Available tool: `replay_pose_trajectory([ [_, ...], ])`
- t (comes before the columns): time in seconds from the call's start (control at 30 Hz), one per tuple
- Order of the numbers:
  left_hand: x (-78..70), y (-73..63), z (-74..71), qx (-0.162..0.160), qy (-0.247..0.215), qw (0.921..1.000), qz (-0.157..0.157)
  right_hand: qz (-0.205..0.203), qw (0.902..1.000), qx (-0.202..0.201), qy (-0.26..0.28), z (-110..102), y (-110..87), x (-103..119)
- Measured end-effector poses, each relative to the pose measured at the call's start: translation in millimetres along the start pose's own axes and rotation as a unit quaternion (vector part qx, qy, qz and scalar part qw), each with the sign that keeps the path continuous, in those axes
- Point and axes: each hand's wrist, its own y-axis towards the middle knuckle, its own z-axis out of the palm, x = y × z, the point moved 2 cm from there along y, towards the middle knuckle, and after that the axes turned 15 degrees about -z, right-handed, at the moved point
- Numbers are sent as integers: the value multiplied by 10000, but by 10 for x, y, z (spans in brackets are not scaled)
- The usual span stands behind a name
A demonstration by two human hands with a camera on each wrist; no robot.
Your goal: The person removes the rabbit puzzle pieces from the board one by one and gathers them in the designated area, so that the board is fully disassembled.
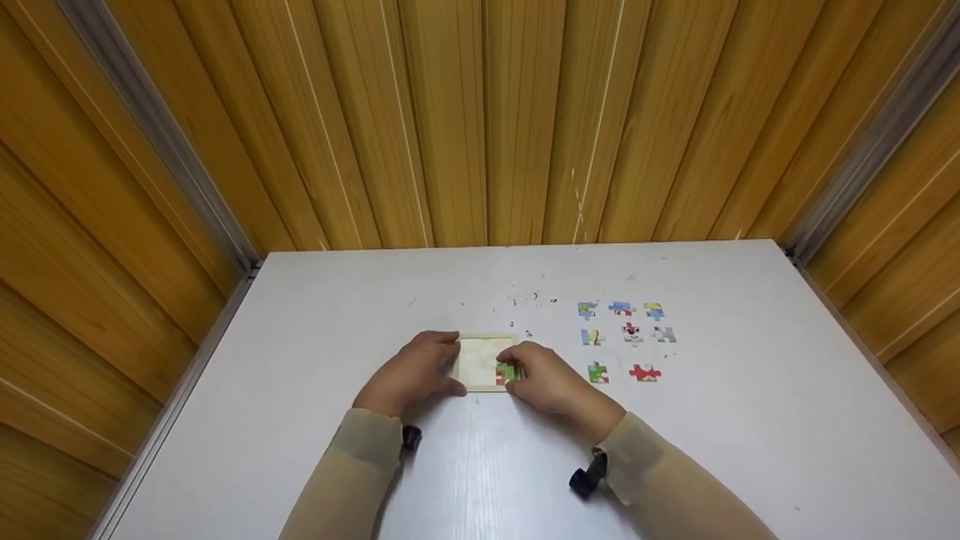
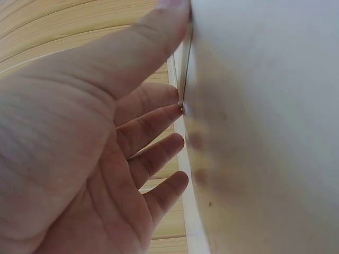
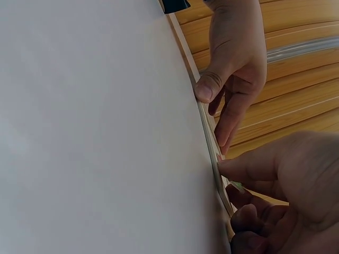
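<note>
A small square wooden puzzle tray (image 1: 477, 364) with a raised pale rim lies on the white table in front of me. My left hand (image 1: 420, 373) holds it across the left side, thumb by the near corner and fingertips by the far one. Inside its near right corner sits a green and red jigsaw piece (image 1: 504, 375). My right hand (image 1: 553, 384) has thumb and fingers around this piece, at the tray's right edge. In the right wrist view the right thumb (image 3: 249, 161) meets the near rim, and a bit of green shows under the fingers.
Loose jigsaw pieces lie in rows to the right: a blue one (image 1: 621, 308) in the far row, a white and red one (image 1: 631, 332) in the middle, a red one (image 1: 645, 373) nearest. Dark specks (image 1: 535, 295) dot the table beyond the tray. Wood-patterned walls (image 1: 517, 127) stand around the table.
</note>
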Motion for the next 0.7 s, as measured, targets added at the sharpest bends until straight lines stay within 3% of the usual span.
replay_pose_trajectory([
  [0.43, 9, -47, 47, -139, 93, 9996, 232, -286, 9982, 298, -441, 0, -37, 38],
  [0.7, 3, -8, -18, -172, 229, 9993, 250, -337, 9981, 158, -490, -91, 1, 96],
])
